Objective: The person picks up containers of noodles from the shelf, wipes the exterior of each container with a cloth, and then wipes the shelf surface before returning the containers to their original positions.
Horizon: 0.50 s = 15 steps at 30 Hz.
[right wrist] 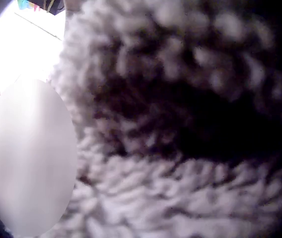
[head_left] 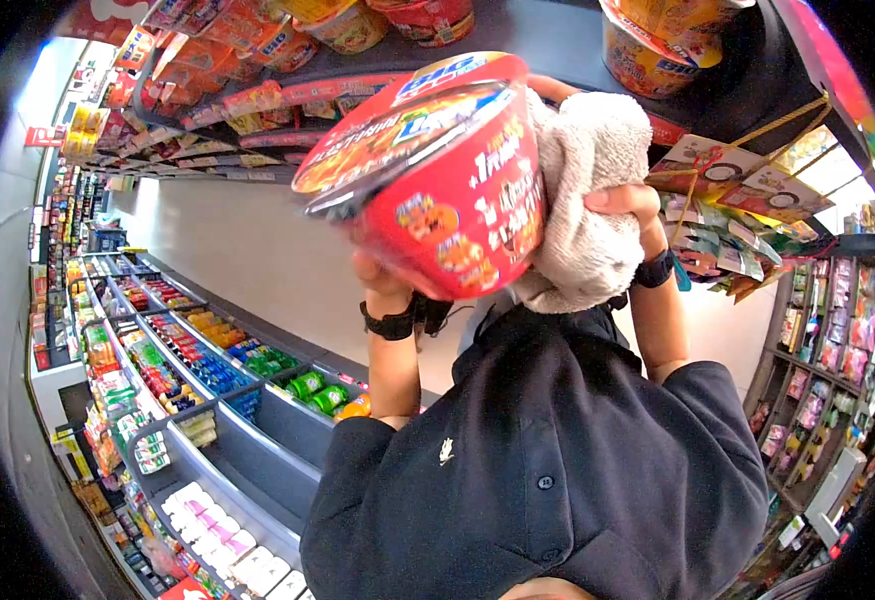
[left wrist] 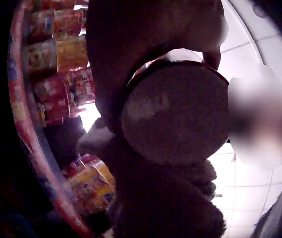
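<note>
A red instant noodle bowl [head_left: 467, 215] is held tilted in the air before the chest. My left hand [head_left: 381, 282] grips it low on its side, mostly hidden behind it. In the left wrist view the bowl's round base [left wrist: 175, 116] faces the camera, with the dark left hand [left wrist: 131, 44] around its side. My right hand [head_left: 625, 204] clutches a bunched, light grey terry towel [head_left: 592, 150] against the bowl's other side. That towel [right wrist: 180, 198] fills most of the right wrist view, hiding the right fingers there.
A dark shelf [head_left: 547, 45] with more noodle bowls [head_left: 662, 50] runs close ahead. Cards and packets [head_left: 727, 190] hang at the right. A low rack with bottles [head_left: 197, 350] and white packs [head_left: 222, 530] stands at the left, beside the pale floor [head_left: 247, 240].
</note>
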Each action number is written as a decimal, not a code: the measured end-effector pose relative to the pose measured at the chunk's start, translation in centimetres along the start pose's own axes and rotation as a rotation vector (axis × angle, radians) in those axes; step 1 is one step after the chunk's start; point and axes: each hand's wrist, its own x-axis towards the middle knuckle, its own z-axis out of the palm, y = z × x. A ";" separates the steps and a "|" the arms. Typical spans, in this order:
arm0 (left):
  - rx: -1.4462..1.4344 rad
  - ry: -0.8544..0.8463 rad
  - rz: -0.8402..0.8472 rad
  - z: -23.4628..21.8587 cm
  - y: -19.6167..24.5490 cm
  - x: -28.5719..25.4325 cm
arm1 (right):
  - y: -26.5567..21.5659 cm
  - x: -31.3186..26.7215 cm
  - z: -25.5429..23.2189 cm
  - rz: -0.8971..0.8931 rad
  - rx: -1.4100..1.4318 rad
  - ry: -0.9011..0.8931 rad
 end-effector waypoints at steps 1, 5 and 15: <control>-0.155 0.082 0.102 5.1 2.4 2.4 | 0.8 0.0 -0.7 -0.008 -0.005 -0.006; 0.726 0.581 0.125 9.1 3.2 3.9 | 1.8 -0.1 -0.2 -0.328 -0.366 -0.123; 1.217 0.523 0.366 7.9 6.1 -2.8 | 2.7 -1.8 1.7 -0.617 -0.426 -0.281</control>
